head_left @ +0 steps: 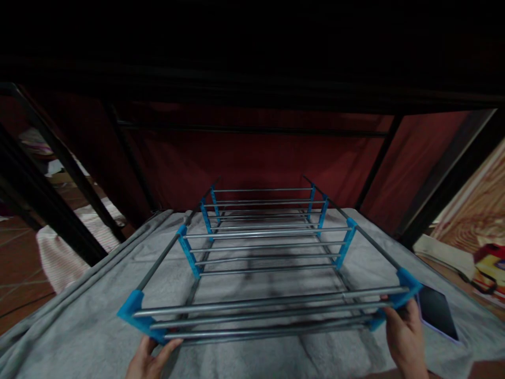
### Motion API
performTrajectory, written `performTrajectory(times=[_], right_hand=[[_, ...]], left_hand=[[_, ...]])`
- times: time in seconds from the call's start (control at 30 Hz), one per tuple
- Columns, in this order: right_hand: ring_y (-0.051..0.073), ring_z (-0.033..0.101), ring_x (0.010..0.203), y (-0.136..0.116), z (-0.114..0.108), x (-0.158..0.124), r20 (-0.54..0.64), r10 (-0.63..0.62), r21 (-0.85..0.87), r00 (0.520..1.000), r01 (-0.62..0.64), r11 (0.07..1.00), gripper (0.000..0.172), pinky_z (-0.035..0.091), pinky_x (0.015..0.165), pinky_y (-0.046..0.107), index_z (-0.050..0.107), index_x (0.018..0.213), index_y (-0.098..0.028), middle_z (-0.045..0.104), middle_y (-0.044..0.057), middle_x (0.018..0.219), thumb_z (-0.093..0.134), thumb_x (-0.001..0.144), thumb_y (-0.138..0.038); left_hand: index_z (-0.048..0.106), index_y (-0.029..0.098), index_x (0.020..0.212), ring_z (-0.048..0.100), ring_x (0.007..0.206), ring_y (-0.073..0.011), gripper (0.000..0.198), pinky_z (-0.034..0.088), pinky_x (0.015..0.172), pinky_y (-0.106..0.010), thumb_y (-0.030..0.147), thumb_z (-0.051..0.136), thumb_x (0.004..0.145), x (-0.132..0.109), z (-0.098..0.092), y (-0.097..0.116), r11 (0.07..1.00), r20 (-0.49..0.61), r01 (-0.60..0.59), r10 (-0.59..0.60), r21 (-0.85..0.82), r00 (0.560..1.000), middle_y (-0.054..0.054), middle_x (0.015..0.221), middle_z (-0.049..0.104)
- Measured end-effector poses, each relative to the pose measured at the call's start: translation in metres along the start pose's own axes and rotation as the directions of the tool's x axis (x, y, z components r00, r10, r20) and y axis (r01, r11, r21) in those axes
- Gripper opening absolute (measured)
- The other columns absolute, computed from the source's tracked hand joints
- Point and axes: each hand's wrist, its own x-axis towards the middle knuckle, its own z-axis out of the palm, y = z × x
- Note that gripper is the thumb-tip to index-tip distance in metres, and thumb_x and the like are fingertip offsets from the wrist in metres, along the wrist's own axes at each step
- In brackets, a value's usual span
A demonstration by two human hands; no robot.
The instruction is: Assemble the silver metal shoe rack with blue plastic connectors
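A metal rack (260, 258) with grey tubes and blue plastic brackets lies lengthwise on a grey blanket (98, 310). Its near end faces me, and its long side tubes run toward the red cloth at the back. My left hand (150, 360) grips the near left corner, its thumb over the lowest tube beside the blue bracket (136, 313). At the near right corner my right hand (404, 329) is closed around the tubes by the other blue bracket (408, 287). Both hands' fingertips are partly hidden by the rack.
A tablet-like device (437, 310) lies on the blanket beside my right hand. Dark bed-frame posts (47, 200) stand on both sides, with a dark low overhang (252, 63) above. Red cloth (260, 158) hangs behind. A striped cloth (79, 237) drapes at left.
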Motion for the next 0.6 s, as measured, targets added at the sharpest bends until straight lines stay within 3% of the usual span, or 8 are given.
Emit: performTrajectory(times=[0.3, 0.6], right_hand=[[0.025, 0.059, 0.081, 0.017, 0.004, 0.005, 0.025, 0.082, 0.069, 0.996, -0.084, 0.994, 0.041, 0.047, 0.077, 0.038, 0.058, 0.097, -0.021, 0.063, 0.002, 0.087, 0.070, 0.066, -0.046], [0.029, 0.059, 0.085, 0.030, -0.001, 0.009, 0.054, 0.080, -0.045, 0.995, -0.077, 0.996, 0.041, 0.048, 0.082, 0.044, 0.060, 0.096, -0.022, 0.065, 0.005, 0.091, 0.067, 0.065, -0.048]], left_hand=[[0.067, 0.020, 0.083, 0.071, 0.082, -0.0334, 0.064, 0.059, 0.081, -0.046, 0.070, 0.080, 0.044, 0.002, 0.006, -0.012, 0.996, 0.036, -0.087, 0.086, 0.034, 0.996, -0.006, 0.083, 0.076], [0.065, 0.020, 0.089, 0.071, 0.082, -0.0329, 0.058, 0.059, 0.079, -0.048, 0.065, 0.078, 0.055, 0.005, 0.010, -0.013, 0.994, 0.061, -0.104, 0.102, 0.038, 0.993, -0.007, 0.084, 0.075]])
